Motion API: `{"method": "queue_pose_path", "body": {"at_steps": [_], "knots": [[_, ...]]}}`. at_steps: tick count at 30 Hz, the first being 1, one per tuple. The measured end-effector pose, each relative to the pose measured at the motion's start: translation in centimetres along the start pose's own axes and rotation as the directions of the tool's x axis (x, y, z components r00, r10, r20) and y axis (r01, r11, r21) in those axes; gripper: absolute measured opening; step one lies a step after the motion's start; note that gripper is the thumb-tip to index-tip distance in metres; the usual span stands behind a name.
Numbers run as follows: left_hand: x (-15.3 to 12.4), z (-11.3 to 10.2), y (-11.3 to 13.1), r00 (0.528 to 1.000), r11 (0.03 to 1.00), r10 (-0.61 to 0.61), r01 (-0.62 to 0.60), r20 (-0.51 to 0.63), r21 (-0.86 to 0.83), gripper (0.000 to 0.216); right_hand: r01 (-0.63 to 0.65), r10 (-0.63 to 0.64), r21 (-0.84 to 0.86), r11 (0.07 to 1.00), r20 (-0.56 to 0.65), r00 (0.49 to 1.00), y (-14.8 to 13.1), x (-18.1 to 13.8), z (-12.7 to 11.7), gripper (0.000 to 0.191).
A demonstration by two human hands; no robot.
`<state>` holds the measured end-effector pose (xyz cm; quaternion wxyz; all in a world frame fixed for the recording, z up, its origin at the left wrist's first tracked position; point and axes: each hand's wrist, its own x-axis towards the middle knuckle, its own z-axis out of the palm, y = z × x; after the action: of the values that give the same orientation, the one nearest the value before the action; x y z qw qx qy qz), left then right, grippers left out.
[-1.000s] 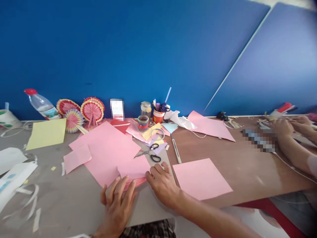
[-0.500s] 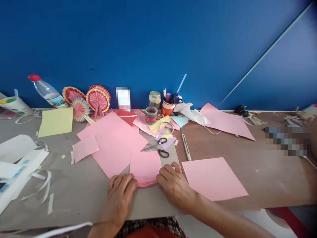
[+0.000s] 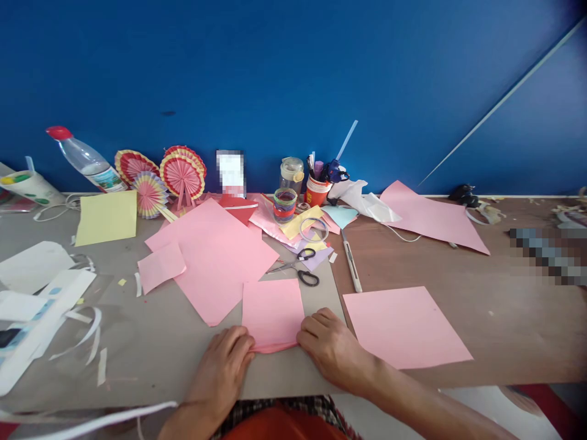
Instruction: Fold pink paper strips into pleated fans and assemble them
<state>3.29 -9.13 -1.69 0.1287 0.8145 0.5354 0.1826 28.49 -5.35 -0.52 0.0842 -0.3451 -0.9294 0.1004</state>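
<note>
A small stack of pink paper (image 3: 272,311), folded at its near edge, lies on the table in front of me. My left hand (image 3: 223,370) rests flat with its fingertips pressing the stack's near left corner. My right hand (image 3: 333,348) presses the near right corner with curled fingers. Neither hand lifts the paper. A larger pink sheet (image 3: 215,256) lies partly under the stack to the left. Another pink square (image 3: 406,326) sits just right of my right hand.
Black-handled scissors (image 3: 300,269) and a white craft knife (image 3: 352,267) lie beyond the stack. Paper fans (image 3: 182,173), a water bottle (image 3: 85,158), a jar (image 3: 292,175), a pen cup (image 3: 316,190) and tape rolls line the blue wall. White scraps (image 3: 41,299) lie at left.
The view has shifted, so the table sits higher and further right in the frame. My hands drew together at the stack's near edge. The other person's hands at right have left the view.
</note>
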Motion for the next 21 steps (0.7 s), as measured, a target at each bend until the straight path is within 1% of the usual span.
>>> {"method": "queue_pose_path", "body": {"at_steps": [3, 6, 9, 15, 21], "knots": [[-0.5, -0.4, -0.3, 0.999, 0.999, 0.025, -0.023, 0.046, -0.038, 0.015, -0.014, 0.014, 0.004, 1.000, 0.005, 1.000, -0.1, -0.1, 0.2, 0.013], [-0.7, -0.8, -0.3, 0.998, 0.998, 0.055, -0.054, 0.011, -0.044, 0.021, -0.039, 0.039, 0.022, 0.999, -0.003, 0.999, -0.2, -0.1, 0.3, 0.015], [-0.9, -1.0, -0.2, 0.997, 0.997, 0.069, -0.070, -0.034, -0.031, 0.021, -0.063, 0.064, 0.060, 0.996, -0.024, 0.998, -0.3, -0.1, 0.5, 0.018], [-1.4, -0.7, -0.1, 0.996, 0.998, 0.051, -0.052, -0.068, -0.025, 0.020, -0.091, 0.097, 0.128, 0.988, -0.039, 0.995, -0.3, -0.2, 0.7, 0.019], [-1.5, -0.4, -0.1, 0.997, 0.999, 0.022, -0.025, -0.080, -0.046, 0.020, -0.102, 0.103, 0.152, 0.983, 0.002, 0.995, -0.1, 0.0, 0.5, 0.021]]}}
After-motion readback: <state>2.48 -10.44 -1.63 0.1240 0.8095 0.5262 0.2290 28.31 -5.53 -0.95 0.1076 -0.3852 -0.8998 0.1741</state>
